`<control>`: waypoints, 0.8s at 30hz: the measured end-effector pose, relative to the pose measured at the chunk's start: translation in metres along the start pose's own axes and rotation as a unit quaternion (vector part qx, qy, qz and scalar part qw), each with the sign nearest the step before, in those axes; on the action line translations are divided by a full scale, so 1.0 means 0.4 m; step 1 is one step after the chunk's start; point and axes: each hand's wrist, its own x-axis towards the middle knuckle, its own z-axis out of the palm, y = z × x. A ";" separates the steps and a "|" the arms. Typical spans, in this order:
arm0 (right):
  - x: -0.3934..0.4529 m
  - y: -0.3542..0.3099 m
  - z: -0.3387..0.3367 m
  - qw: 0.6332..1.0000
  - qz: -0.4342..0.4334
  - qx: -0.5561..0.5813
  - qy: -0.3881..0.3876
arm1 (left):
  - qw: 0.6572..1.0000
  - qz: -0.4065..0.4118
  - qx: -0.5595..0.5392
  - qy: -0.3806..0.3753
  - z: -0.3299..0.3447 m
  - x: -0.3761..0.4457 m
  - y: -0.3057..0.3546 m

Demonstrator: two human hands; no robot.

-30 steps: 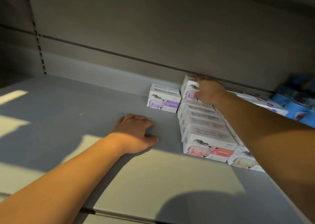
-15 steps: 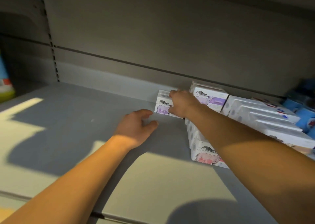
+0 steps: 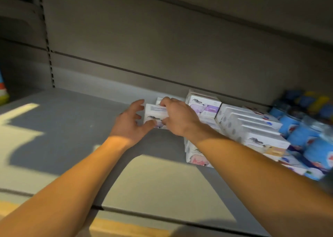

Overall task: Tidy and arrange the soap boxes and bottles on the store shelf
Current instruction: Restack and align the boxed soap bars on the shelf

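Both hands on one purple soap box, far side of the shelf.

Your right hand (image 3: 177, 117) pinches the purple soap box (image 3: 156, 115) with curled fingers; your left hand (image 3: 130, 124) is spread, its thumb touching the box's lower left corner. The box sits on the grey shelf (image 3: 75, 121), just left of the stacked soap boxes (image 3: 204, 105); blue bottles (image 3: 302, 134) stand at the far right.
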 end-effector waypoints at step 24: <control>-0.572 0.071 -0.023 0.900 0.059 0.414 0.121 | 0.929 -0.177 -0.290 -0.146 0.006 -0.345 0.258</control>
